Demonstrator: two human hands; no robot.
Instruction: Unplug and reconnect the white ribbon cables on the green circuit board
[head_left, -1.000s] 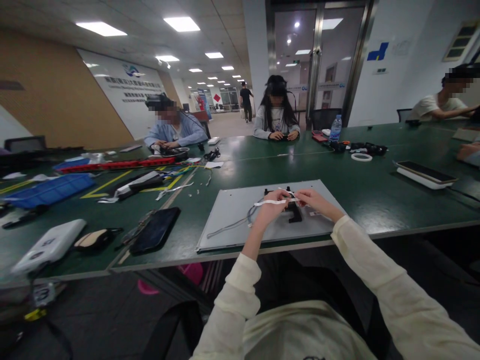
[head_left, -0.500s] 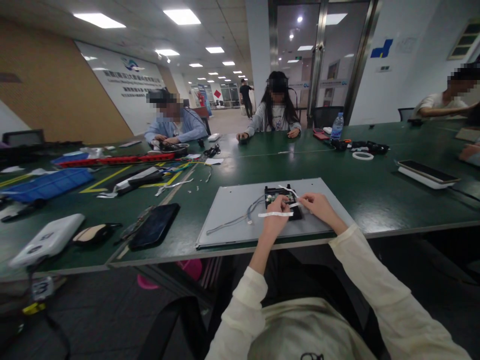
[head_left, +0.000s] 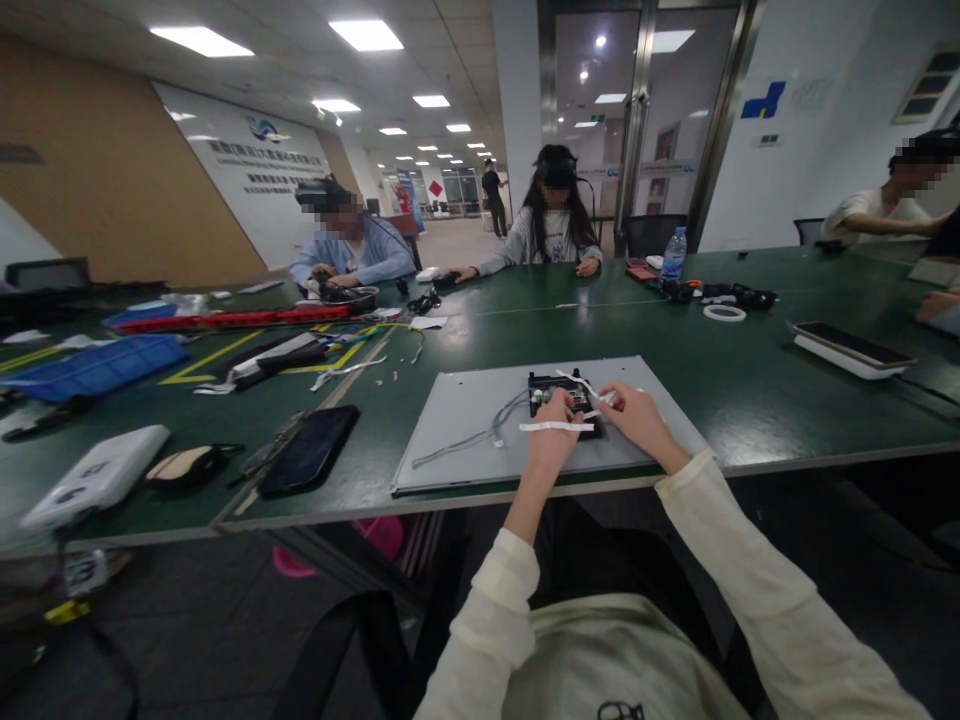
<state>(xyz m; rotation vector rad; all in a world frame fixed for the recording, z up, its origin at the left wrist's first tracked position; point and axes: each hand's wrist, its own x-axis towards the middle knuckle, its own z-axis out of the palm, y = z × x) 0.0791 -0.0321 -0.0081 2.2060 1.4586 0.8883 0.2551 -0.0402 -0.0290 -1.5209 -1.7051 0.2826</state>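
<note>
A flat grey panel (head_left: 457, 420) lies on the green table in front of me. On it sits a small black module with a green circuit board (head_left: 555, 390) and thin grey wires (head_left: 480, 436) trailing left. My left hand (head_left: 553, 432) pinches a white ribbon strip (head_left: 541, 427) just in front of the module. My right hand (head_left: 636, 416) is closed on a second white strip (head_left: 596, 392) that runs from the module. Both hands rest low over the panel, close together.
A black tablet (head_left: 309, 452), a white device (head_left: 94, 480) and a blue tray (head_left: 97, 366) lie to the left. A tape roll (head_left: 724, 312), a water bottle (head_left: 673, 254) and a flat white device (head_left: 851, 347) are on the right. Three people sit at the table's far side and right end.
Both hands have dropped from in front of the module to the panel. The strip that both held now stays in my left hand alone. The person opposite has stretched an arm out to the left.
</note>
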